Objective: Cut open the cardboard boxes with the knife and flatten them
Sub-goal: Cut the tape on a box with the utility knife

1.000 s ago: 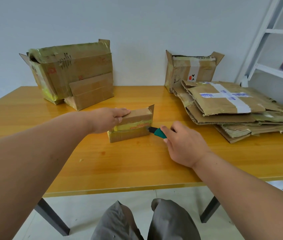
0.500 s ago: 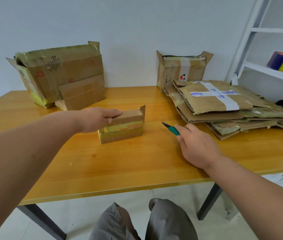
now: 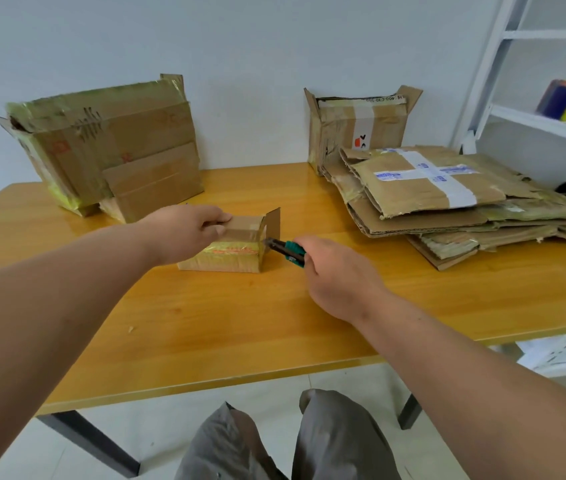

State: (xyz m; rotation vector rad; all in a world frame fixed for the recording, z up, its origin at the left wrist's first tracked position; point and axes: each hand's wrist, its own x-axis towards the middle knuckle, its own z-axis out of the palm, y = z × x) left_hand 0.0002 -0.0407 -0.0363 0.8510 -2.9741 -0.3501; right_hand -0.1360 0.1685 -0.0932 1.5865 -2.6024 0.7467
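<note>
Back at the box after drawing away half a second ago, the knife (image 3: pixel 284 250) now has its dark tip at the right end of the small cardboard box (image 3: pixel 226 244), just under the raised end flap. The right hand (image 3: pixel 335 275) grips the green handle with fingers curled round it, blade pointing up and left from the fist. Just left of the blade, the left hand (image 3: pixel 188 233) rests on top of the box, fingers laid over its taped lid and thumb along the near edge, holding it down on the wooden table (image 3: pixel 240 323). Beyond and right of the knife hand lies a stack of flattened cardboard (image 3: pixel 447 199), with an uncut box (image 3: pixel 354 123) standing behind it. Beyond the left hand stand two larger boxes (image 3: pixel 111 147).
</note>
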